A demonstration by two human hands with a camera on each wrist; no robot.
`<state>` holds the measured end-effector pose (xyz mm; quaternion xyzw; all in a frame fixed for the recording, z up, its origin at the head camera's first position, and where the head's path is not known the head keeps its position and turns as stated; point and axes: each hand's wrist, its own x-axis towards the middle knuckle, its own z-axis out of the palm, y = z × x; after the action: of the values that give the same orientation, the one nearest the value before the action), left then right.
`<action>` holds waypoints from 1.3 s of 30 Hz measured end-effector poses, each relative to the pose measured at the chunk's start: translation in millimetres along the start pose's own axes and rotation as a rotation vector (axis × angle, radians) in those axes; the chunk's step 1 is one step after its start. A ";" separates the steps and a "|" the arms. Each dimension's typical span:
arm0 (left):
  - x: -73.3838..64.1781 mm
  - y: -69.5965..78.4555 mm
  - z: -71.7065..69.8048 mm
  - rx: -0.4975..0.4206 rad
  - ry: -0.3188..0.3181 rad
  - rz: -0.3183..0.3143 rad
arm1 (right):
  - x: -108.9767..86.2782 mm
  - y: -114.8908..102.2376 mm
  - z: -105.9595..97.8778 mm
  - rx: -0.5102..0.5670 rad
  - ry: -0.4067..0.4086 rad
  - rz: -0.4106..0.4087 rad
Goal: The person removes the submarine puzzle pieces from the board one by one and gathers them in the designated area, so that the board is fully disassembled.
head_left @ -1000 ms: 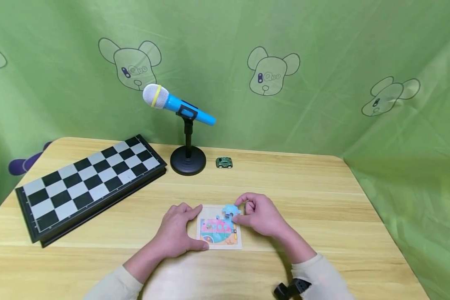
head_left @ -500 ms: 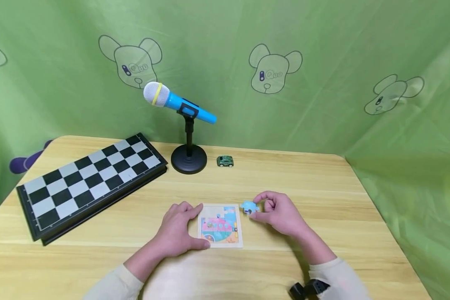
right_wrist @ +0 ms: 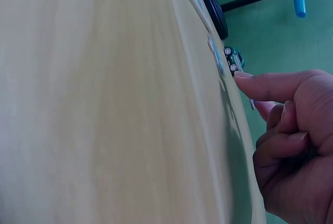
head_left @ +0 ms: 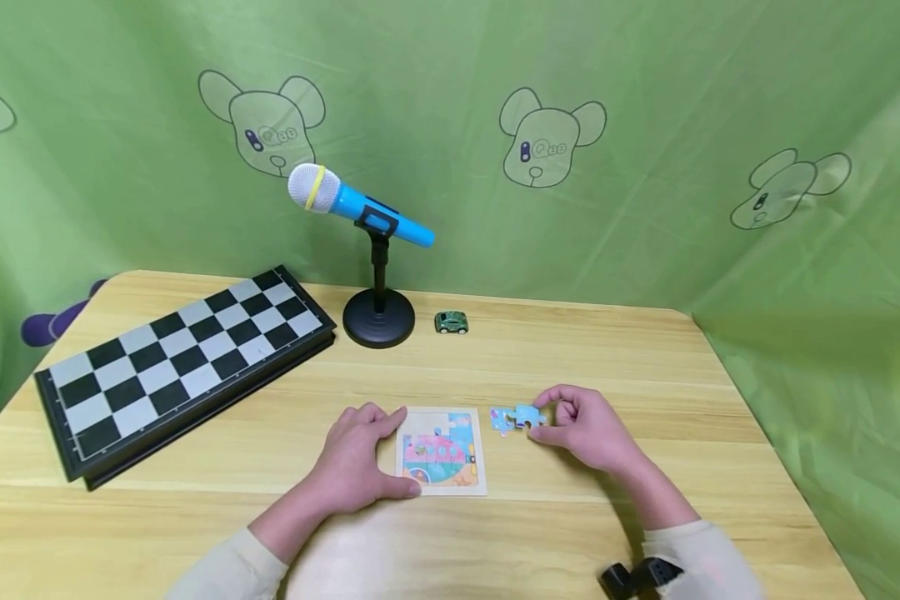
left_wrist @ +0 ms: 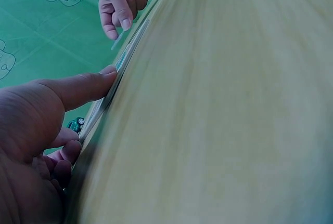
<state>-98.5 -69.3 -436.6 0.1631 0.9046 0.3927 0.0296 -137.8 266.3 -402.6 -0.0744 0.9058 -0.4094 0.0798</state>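
A square jigsaw puzzle board (head_left: 482,479) with a pale frame and a pink and blue picture lies flat on the table. At its upper left, a pale backing area (head_left: 420,423) shows where the picture stops. My left hand (head_left: 356,462) holds the board's left side, thumb at the near edge and index finger at the far left corner. To the board's right, my right hand (head_left: 588,429) pinches a light-blue puzzle piece (head_left: 527,415) between thumb and index finger. This piece overlaps another puzzle piece (head_left: 501,420), blue and purple, that lies on the table (right_wrist: 216,55).
Left of the hands lies a folded chessboard (head_left: 187,358). Behind the puzzle stand a blue toy microphone (head_left: 378,218) on a round black base (head_left: 378,325) and a small green toy car (head_left: 451,322). A green curtain (head_left: 435,100) hangs past the table's far edge.
My right hand has drawn the light-blue piece off the board's upper right and carried it rightward, over the loose piece, which now shows. The left hand stays on the board.
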 end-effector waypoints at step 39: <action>0.4 -0.2 0.1 0.004 0.010 0.001 | 7.8 -19.2 37.0 0.131 -0.092 -0.058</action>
<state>-98.9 -69.2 -436.8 0.1618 0.9055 0.3915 0.0247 -136.4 225.2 -412.9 -0.1141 0.8700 -0.4659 0.1140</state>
